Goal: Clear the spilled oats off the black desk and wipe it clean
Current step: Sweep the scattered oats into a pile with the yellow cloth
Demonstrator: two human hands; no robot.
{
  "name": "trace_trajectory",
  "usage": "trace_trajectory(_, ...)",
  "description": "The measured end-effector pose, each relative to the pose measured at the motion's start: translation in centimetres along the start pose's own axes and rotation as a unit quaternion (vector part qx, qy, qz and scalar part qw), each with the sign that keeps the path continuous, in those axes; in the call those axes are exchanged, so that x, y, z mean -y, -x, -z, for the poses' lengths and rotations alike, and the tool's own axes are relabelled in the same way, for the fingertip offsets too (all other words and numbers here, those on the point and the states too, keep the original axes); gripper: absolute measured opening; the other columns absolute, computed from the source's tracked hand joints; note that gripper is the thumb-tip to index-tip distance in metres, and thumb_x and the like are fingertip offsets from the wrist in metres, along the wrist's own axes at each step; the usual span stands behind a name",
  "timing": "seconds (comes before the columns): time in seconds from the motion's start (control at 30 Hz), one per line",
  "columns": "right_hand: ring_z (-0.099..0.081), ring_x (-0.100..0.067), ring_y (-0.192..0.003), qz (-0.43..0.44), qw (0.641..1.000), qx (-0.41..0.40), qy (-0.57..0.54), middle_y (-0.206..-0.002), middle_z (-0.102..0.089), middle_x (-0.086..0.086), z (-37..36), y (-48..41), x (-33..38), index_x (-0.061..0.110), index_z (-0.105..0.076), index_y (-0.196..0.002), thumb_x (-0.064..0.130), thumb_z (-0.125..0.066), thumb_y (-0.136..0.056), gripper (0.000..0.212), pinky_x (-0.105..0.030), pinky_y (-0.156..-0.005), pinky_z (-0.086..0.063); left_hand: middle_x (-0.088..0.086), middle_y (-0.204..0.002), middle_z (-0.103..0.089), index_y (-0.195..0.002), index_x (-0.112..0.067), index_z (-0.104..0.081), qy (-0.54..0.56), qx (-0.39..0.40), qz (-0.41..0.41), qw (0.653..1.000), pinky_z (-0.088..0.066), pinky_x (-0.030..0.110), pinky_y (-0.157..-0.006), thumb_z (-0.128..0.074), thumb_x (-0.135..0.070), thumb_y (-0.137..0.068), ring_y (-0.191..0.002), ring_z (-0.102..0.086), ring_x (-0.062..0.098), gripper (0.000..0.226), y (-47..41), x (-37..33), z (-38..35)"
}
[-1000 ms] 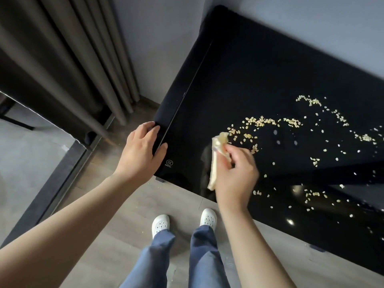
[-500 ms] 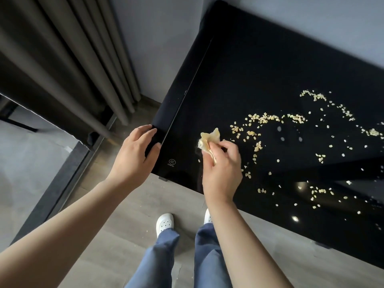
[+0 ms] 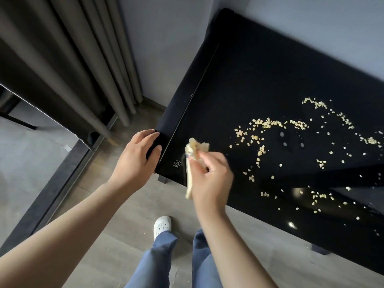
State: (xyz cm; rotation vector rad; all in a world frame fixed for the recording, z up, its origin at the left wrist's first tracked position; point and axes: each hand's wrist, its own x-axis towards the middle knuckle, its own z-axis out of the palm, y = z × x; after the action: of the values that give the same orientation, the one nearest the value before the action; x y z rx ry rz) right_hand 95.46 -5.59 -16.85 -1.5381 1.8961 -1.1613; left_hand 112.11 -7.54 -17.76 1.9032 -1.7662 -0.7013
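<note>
Down from the head view, a black desk stands in the corner against a pale wall, its glossy top catching reflections. Spilled oats lie scattered over the right part of the top, in a loose arc of small heaps with single flakes spread toward the near edge. The left end of the desk is bare of them. The left hand holds the near left corner of the desk, thumb on the top and fingers curled over the side edge. The right hand, a little blurred, hangs over the near edge just left of the oats and pinches a yellowish cloth between thumb and curled fingers. One bunched end of the cloth sticks up above the fingers and a strip hangs below the palm. A small round mark is printed on the desk between the two hands. Grey curtains hang at the left. Below, blue trousers and a white shoe show on the wooden floor.
</note>
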Motion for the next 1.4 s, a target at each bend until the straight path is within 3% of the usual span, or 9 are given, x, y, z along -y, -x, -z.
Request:
trace_trajectory(0.2,-0.056,-0.008,-0.069,0.057,0.995,0.018,0.077,-0.082,-0.061,0.002,-1.8,0.0,-2.0,0.015,-0.076,-0.089,0.009,-0.078,-0.073,0.017,-0.013,-0.058,-0.038,-0.002,-0.135,-0.051,-0.132,-0.013,-0.055,0.027,-0.003,0.025,0.999,-0.035,0.021,-0.096,-0.05,-0.023,-0.097,-0.124,-0.046,0.013,0.037,0.5,0.5,0.1)
trace_trajectory(0.37,-0.056,-0.016,-0.07,-0.026,0.987,-0.051,0.149,-0.083,-0.06,-0.002,3.4,-4.9,-5.9,0.009,-0.076,-0.085,0.005,-0.076,-0.074,0.012,-0.013,-0.062,-0.031,-0.001,-0.136,-0.05,-0.134,-0.012,-0.053,0.018,-0.003,0.028,0.999,-0.036,0.022,-0.094,-0.05,-0.024,-0.097,-0.124,-0.045,0.014,0.038,0.2,0.4,-0.2)
trace_trajectory(0.5,-0.056,-0.014,-0.07,-0.024,0.993,-0.015,0.116,-0.081,-0.056,0.005,4.9,-6.5,-4.0,0.01,-0.075,-0.083,0.015,-0.073,-0.081,0.006,-0.019,-0.064,-0.038,-0.004,-0.133,-0.052,-0.131,-0.014,-0.055,0.037,-0.006,0.032,0.999,-0.041,0.025,-0.094,-0.05,-0.025,-0.097,-0.121,-0.048,0.013,0.036,0.6,0.3,-0.1)
trace_trajectory(0.57,-0.051,-0.008,-0.065,0.005,0.997,0.011,0.077,-0.078,-0.057,0.003,2.9,-6.7,-1.3,0.013,-0.073,-0.075,0.02,-0.073,-0.083,0.011,-0.014,-0.061,-0.035,-0.007,-0.126,-0.054,-0.128,-0.015,-0.058,0.046,-0.009,0.038,0.998,-0.043,0.024,-0.092,-0.05,-0.025,-0.097,-0.115,-0.052,0.013,0.033,1.0,0.5,0.2)
trace_trajectory(0.73,-0.05,-0.005,-0.065,0.066,0.996,0.059,0.023,-0.079,-0.055,0.004,-5.5,-9.6,4.0,0.014,-0.074,-0.076,0.029,-0.069,-0.088,0.02,-0.005,-0.058,-0.033,-0.011,-0.111,-0.055,-0.122,-0.016,-0.063,0.074,-0.025,0.064,0.995,-0.036,-0.002,-0.073,-0.052,-0.023,-0.096,-0.088,-0.057,0.002,0.029,1.1,0.9,0.6)
trace_trajectory(0.9,-0.055,-0.009,-0.075,0.068,0.986,0.129,0.078,-0.096,-0.058,0.0,-9.8,-11.9,3.4,0.015,-0.075,-0.094,0.029,-0.064,-0.091,0.017,-0.017,-0.065,-0.043,-0.009,-0.109,-0.057,-0.121,-0.018,-0.063,0.077,-0.038,0.065,0.994,-0.041,0.007,-0.074,-0.051,-0.027,-0.096,-0.091,-0.059,0.004,0.029,1.0,1.7,0.8)
trace_trajectory(1.1,-0.051,-0.008,-0.073,0.021,0.992,0.031,0.123,-0.09,-0.054,0.003,-6.8,-14.5,-0.7,0.015,-0.068,-0.073,0.022,-0.066,-0.087,0.016,-0.012,-0.063,-0.037,-0.01,-0.11,-0.057,-0.122,-0.018,-0.062,0.086,-0.044,0.064,0.993,-0.037,0.001,-0.072,-0.052,-0.026,-0.096,-0.093,-0.055,-0.005,0.029,-0.9,2.5,0.0)
trace_trajectory(1.3,-0.053,-0.016,-0.072,-0.058,0.986,-0.011,0.154,-0.085,-0.056,-0.003,-0.1,-16.1,-5.6,0.012,-0.067,-0.071,0.024,-0.065,-0.087,0.02,-0.016,-0.054,-0.031,-0.008,-0.115,-0.054,-0.127,-0.019,-0.058,0.073,-0.045,0.049,0.995,-0.047,0.028,-0.087,-0.053,-0.025,-0.096,-0.103,-0.054,0.012,0.032,-1.6,1.6,-0.8)
trace_trajectory(1.4,-0.043,-0.007,-0.06,-0.053,0.993,-0.014,0.105,-0.069,-0.05,-0.003,0.7,-14.3,-4.5,0.011,-0.048,-0.053,0.024,-0.067,-0.084,0.04,-0.018,-0.055,-0.029,-0.005,-0.118,-0.053,-0.127,-0.017,-0.058,0.06,-0.048,0.036,0.996,-0.046,0.032,-0.088,-0.054,-0.025,-0.096,-0.106,-0.054,0.016,0.032,-1.8,1.3,-1.0)
